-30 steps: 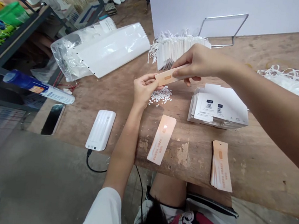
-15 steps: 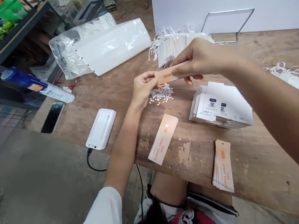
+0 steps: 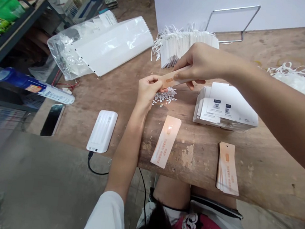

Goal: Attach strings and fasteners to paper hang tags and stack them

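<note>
An orange paper tag is held in the air between both hands. My left hand pinches its left end, thumb on top. My right hand grips its other end, which the fingers partly cover. Beneath them lies a small heap of white bits on the wooden table. Nearer the front edge rest an orange tag stack and, further right, a second tag stack. Behind my right hand stands a packed row of white cards with strings.
A pile of white printed cards sits right of centre. White cords lie at far right. To the left are a power bank, a phone, a blue-and-white tube and a plastic-wrapped white packet. A wire stand is behind.
My left hand has shifted slightly right along the tag, covering more of its left end. My right hand has moved slightly down and left. The tag stays in both hands.
</note>
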{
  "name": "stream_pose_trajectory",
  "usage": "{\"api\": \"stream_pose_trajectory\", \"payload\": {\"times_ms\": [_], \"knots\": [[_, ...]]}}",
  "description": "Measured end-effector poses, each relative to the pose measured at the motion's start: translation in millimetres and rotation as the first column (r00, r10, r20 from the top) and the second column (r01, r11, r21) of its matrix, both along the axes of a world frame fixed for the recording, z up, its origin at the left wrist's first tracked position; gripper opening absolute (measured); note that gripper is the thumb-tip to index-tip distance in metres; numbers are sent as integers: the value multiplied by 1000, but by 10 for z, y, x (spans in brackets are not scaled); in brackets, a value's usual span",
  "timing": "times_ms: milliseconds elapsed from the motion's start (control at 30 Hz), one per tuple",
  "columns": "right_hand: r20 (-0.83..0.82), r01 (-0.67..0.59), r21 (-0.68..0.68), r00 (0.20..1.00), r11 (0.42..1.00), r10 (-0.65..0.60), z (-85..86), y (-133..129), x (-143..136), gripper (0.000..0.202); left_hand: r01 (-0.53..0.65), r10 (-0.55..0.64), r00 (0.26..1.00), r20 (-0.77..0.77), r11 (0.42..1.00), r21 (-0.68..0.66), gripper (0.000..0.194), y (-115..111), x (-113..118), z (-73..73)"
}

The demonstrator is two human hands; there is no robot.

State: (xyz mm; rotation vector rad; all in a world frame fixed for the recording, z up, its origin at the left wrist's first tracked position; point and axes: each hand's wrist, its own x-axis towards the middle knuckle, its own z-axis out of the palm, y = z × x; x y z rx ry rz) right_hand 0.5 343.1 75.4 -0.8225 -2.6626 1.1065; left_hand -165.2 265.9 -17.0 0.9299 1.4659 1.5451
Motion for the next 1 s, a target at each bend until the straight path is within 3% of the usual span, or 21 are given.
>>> {"api": "stream_pose_trajectory", "payload": {"times_ms": [300,700,1000], "knots": [[11,-19,-12,1000,1000,19,5,74,112,17,239,-246,942,228,969,57,8,-63,-148,4],[-39,26,-90,999,996,-29,84,-14,197,20,294,-305,891,336,952,85,8,-65,-171,-40],[-48,35,-166,998,986,-44,87,-80,219,20,343,-345,879,328,937,68,20,-80,-193,-101]]}}
